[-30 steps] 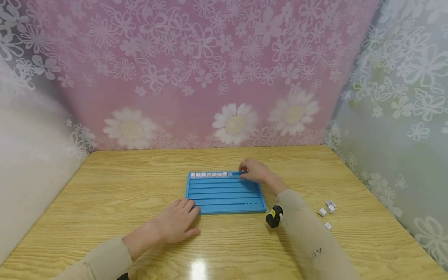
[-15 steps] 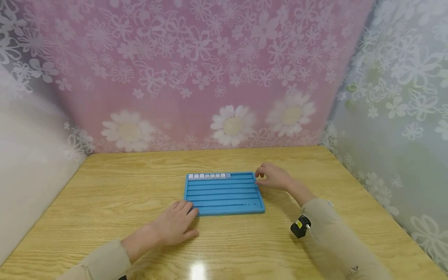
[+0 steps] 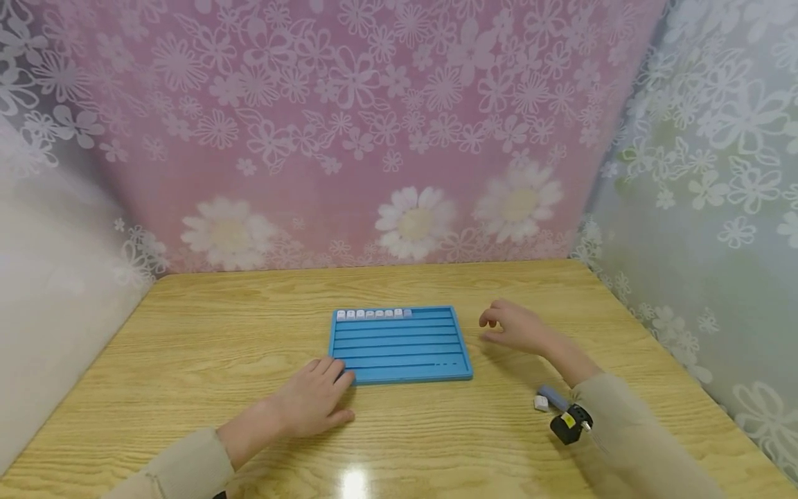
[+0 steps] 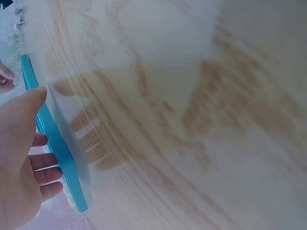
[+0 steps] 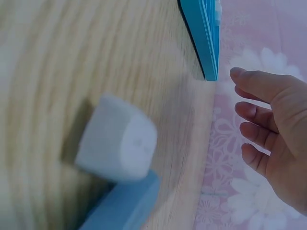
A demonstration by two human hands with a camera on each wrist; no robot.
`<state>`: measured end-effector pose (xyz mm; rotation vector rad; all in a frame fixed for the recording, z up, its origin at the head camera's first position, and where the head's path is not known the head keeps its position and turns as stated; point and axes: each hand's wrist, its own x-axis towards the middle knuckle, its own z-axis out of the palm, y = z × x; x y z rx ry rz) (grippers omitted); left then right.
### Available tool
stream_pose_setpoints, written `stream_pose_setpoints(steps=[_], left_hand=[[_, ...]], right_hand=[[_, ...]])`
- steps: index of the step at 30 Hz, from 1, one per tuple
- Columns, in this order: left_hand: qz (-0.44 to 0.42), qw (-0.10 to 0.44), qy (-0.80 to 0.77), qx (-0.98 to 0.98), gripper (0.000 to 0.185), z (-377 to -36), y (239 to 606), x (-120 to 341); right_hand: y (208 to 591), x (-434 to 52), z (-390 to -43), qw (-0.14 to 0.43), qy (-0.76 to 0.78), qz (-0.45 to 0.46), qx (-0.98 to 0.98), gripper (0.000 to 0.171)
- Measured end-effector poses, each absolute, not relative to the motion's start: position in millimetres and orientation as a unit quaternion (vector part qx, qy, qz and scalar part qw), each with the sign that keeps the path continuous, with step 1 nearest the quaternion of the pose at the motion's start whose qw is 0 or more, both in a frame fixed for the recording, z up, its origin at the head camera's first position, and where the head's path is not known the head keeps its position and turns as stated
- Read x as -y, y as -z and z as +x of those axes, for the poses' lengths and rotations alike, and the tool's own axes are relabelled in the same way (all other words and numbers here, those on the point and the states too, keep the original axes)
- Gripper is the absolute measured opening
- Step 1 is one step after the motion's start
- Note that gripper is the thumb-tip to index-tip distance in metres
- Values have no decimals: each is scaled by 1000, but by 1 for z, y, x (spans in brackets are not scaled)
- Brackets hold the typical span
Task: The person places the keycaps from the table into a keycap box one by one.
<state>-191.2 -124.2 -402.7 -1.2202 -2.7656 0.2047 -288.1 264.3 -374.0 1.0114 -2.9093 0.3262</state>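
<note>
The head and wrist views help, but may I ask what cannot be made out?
Head: markings on the keycap row, too small.
Right wrist: marking on the loose keycap, blurred.
Right wrist: blue bar, cut by bottom edge.
Left wrist: right hand, cut by left edge.

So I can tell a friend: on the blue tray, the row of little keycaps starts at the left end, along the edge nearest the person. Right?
Not quite: the row of keycaps runs along the far edge of the blue tray, as the head view shows, starting at the left end.
</note>
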Motion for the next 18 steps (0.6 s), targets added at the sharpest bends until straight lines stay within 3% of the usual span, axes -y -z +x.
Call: stream_pose_setpoints(steps=[11, 18], left_hand=[[-404, 61, -59, 911, 54, -194, 404, 124], [-410, 59, -54, 909, 53, -192, 403, 122]], right_hand=[[363, -308, -255, 41, -123, 295, 947, 18], [367, -342, -233, 23, -120, 270, 955, 21]])
